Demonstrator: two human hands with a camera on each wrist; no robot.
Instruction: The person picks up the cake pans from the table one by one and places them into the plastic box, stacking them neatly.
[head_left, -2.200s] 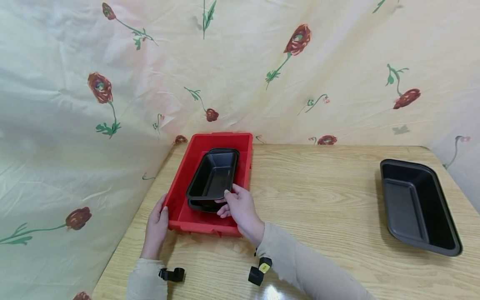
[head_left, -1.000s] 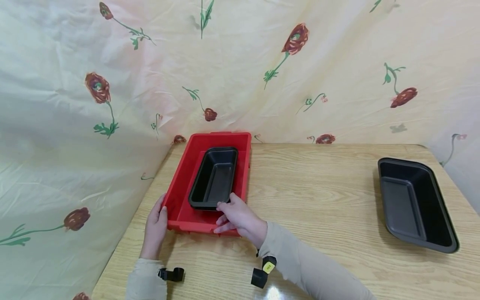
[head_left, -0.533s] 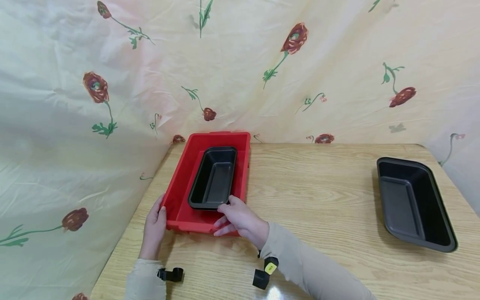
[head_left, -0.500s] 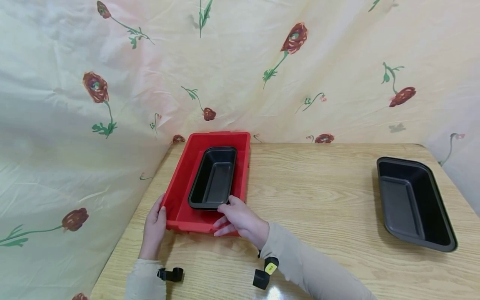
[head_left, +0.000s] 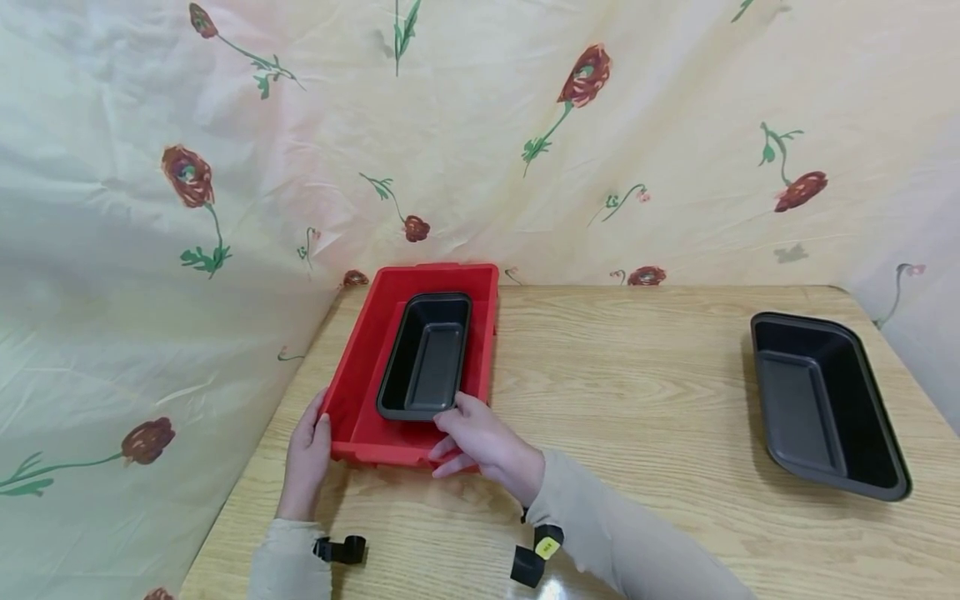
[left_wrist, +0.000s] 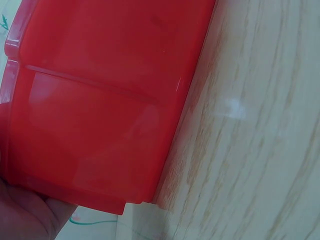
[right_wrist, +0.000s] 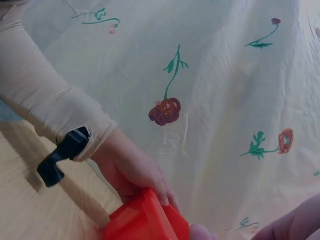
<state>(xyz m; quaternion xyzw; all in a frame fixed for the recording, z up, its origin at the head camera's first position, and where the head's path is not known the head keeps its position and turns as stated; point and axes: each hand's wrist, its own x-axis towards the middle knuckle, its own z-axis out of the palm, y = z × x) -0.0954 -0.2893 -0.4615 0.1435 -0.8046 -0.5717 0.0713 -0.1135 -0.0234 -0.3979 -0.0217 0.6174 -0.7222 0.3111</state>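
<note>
A black loaf pan (head_left: 433, 358) lies inside a red plastic tray (head_left: 408, 454) on the left of the table, in the head view. Another pan's rim was visible under it earlier; now the top pan hides it. My left hand (head_left: 307, 454) grips the tray's near left corner, and the left wrist view shows that hand (left_wrist: 30, 215) at the tray wall (left_wrist: 100, 135). At the pan's near right corner is my right hand (head_left: 487, 442), thumb and index by the rim, other fingers loosely spread over the tray's front edge.
A second loaf pan (head_left: 828, 408), larger in view, stands at the right on the wooden table (head_left: 615, 375). A flowered cloth (head_left: 480, 125) hangs behind and along the left side, close to the tray.
The upper loaf pan, lifted askew at first, has settled level, covering the lower one. My right hand has since eased slightly back and right. The left hand keeps its hold on the tray.
</note>
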